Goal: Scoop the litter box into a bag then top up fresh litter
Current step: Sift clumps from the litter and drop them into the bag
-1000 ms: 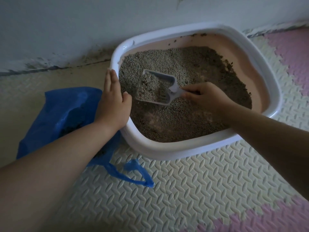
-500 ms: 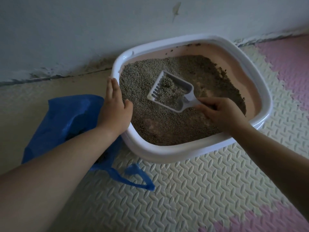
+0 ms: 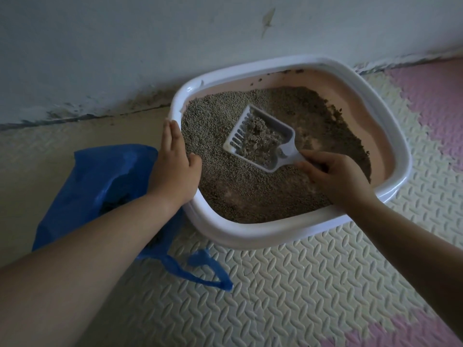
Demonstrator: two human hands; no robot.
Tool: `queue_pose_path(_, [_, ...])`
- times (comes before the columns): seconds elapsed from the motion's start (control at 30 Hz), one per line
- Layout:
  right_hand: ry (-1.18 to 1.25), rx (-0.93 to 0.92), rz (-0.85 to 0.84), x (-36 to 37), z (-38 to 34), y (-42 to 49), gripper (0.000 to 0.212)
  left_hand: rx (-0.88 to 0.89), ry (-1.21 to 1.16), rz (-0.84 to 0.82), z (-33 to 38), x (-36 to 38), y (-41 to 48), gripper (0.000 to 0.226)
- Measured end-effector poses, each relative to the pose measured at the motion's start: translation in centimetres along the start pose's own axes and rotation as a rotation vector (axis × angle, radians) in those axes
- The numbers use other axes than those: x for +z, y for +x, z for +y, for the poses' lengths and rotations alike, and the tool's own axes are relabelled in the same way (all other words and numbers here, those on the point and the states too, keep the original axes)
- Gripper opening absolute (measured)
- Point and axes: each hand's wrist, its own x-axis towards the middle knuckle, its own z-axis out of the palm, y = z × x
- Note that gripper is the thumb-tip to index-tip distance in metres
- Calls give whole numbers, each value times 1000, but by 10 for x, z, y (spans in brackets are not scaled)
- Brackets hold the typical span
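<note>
Gripping the handle of a white scoop (image 3: 260,140), the right hand (image 3: 335,179) holds it, loaded with clumps, over the litter (image 3: 250,191) in the litter box (image 3: 250,234). The left hand (image 3: 175,164) rests on the box's left rim, fingers straight and together. A blue bag (image 3: 100,184) lies just left of the box on the floor mat (image 3: 300,296).
</note>
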Motion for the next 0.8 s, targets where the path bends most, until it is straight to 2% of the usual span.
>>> queue_pose_path(0.07, [11, -1, 28, 0, -1, -1, 23, 4, -1, 2, -1, 0, 0, 68])
queue_pose_path(0.73, [27, 37, -78, -2, -1, 0, 23, 13, -4, 6, -2, 1, 1, 68])
queue_pose_path(0.8, [33, 39, -44, -1, -1, 0, 23, 9, -13, 3, -2, 1, 1, 68])
